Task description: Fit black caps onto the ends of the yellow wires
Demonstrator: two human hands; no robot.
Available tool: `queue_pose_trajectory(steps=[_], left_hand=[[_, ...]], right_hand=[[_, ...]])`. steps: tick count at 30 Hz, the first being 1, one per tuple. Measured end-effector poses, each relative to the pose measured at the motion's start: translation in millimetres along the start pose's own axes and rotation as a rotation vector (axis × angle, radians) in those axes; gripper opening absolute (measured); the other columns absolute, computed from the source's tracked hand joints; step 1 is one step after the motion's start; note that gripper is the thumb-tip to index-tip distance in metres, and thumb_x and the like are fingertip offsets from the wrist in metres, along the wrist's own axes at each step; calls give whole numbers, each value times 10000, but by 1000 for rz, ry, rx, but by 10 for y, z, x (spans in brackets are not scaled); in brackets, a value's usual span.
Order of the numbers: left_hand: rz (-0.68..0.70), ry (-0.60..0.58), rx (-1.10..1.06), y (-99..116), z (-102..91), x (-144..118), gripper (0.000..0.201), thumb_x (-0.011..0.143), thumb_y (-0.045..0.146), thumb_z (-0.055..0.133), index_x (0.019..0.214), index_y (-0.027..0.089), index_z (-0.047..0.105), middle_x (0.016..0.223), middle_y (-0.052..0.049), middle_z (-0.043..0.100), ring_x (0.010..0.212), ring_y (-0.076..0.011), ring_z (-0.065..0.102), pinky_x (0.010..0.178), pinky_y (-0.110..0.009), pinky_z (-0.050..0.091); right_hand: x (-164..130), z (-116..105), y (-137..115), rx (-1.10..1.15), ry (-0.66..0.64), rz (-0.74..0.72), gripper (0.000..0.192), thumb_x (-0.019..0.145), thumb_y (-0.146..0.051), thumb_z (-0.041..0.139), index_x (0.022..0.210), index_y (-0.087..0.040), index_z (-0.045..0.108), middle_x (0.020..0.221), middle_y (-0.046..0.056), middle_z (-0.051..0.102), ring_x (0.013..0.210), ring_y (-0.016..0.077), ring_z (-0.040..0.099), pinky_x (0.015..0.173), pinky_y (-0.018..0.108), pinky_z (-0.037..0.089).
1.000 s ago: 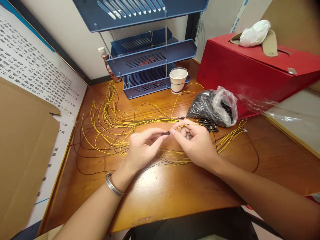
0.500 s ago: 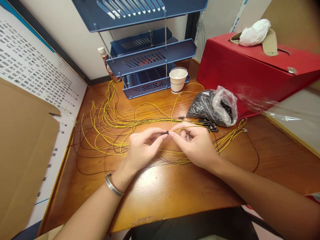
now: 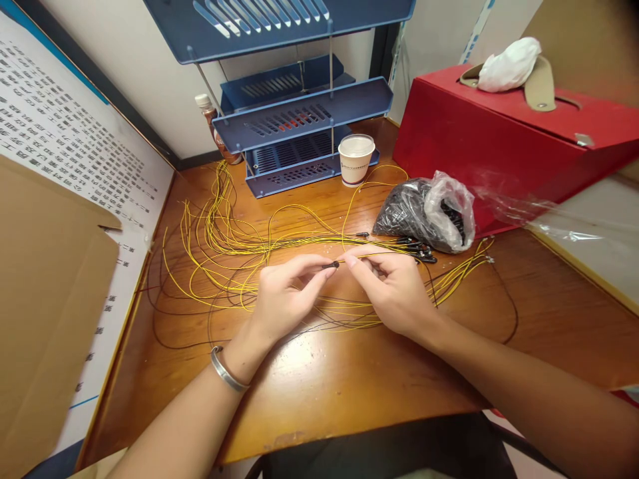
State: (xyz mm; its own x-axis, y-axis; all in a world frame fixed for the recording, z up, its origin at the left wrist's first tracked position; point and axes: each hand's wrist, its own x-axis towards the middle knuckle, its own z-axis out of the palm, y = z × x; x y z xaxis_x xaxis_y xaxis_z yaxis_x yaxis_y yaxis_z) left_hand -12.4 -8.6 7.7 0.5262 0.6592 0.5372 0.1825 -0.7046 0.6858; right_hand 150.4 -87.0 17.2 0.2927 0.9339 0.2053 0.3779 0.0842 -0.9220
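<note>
Centrally, the left hand point(image 3: 284, 296) pinches a black connector point(image 3: 334, 265), the right hand point(image 3: 397, 293) a yellow wire point(image 3: 372, 253); table point(image 3: 324, 392) extends to its near edge; Chinese characters point(image 3: 70, 113) line the white panel point(image 3: 158, 174).

Left hand point(image 3: 280, 296), right hand point(image 3: 399, 293) pinched

the table point(image 3: 299, 412) was brown wood, shiny, and scuffed along the edge well in front of the cup point(image 3: 355, 166), which stood upright on it. just left of the cup stood the blue rack point(image 3: 349, 106), and farther left the bottle point(image 3: 210, 120). right of the cup was the red box point(image 3: 474, 133). in front and to the right of the cup lay the clear bag point(image 3: 407, 209), showing dark contents, and the black ends point(image 3: 425, 255). yellow and dark wires point(image 3: 279, 249) sprawled in front and to the left of the cup.
</note>
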Motion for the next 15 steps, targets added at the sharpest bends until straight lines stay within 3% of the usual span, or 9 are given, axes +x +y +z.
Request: queue_pose_trajectory(steps=[5,9,15], left_hand=[[3,1,11,-14,-3,3,96,849,152,738,944,163,752,844,-6,805,684,-87,757,654,-119,623],[4,9,9,-17,0,3,89,844,161,746,933,162,748,827,-3,802,669,-85,753,642,-119,618],[8,3,17,-2,-4,0,83,839,146,744,922,150,748,827,-10,803,673,-87,756,649,-115,614]], right_hand=[[0,12,19,-44,52,17,284,918,-337,535,749,-144,657,556,-23,447,491,84,369,497,265,297],[5,17,27,-59,95,-8,191,890,-302,574,796,-152,644,555,-45,436,474,76,395,505,262,314],[0,21,36,-79,58,-20,190,902,-323,577,815,-158,610,530,-68,414,455,69,380,497,256,302]])
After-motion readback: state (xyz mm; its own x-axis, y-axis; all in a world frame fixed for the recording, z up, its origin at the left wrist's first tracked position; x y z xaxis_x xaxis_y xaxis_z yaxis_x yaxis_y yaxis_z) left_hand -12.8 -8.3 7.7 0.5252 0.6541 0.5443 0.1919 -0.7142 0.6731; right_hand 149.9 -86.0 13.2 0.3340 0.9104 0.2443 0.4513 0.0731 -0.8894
